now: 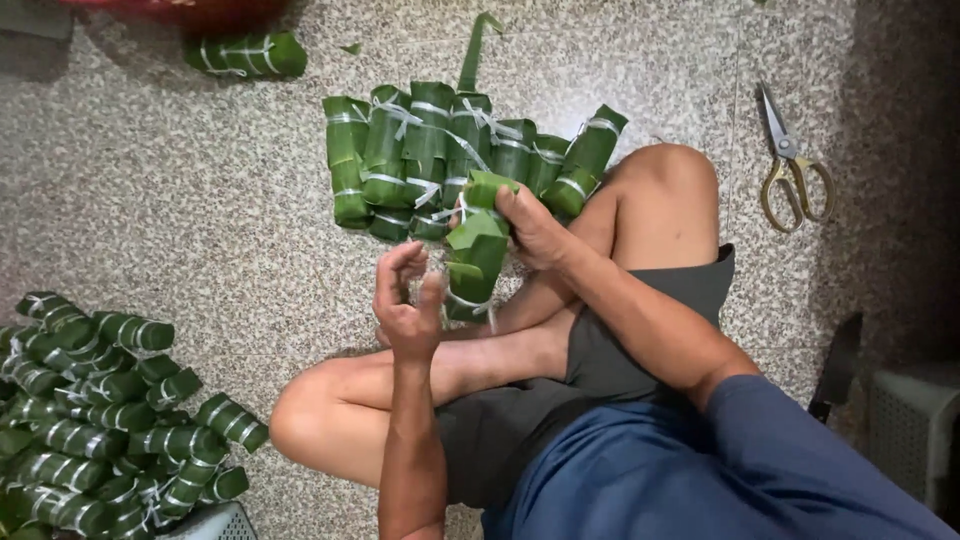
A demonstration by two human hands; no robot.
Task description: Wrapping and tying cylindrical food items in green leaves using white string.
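Observation:
My right hand (530, 225) grips the top of a green leaf-wrapped roll (475, 250) held upright over my crossed legs. A thin white string runs around the roll, and my left hand (408, 300) pinches the string just to the left of it, fingers curled. Directly behind the held roll lies a row of several tied leaf-wrapped rolls (450, 160) on the speckled floor (200, 200).
A large heap of tied rolls (100, 420) lies at the lower left. One more roll (245, 55) rests at the top left near a red basin. Scissors (790, 165) lie on the floor at the right. A grey crate corner (915, 430) stands at the lower right.

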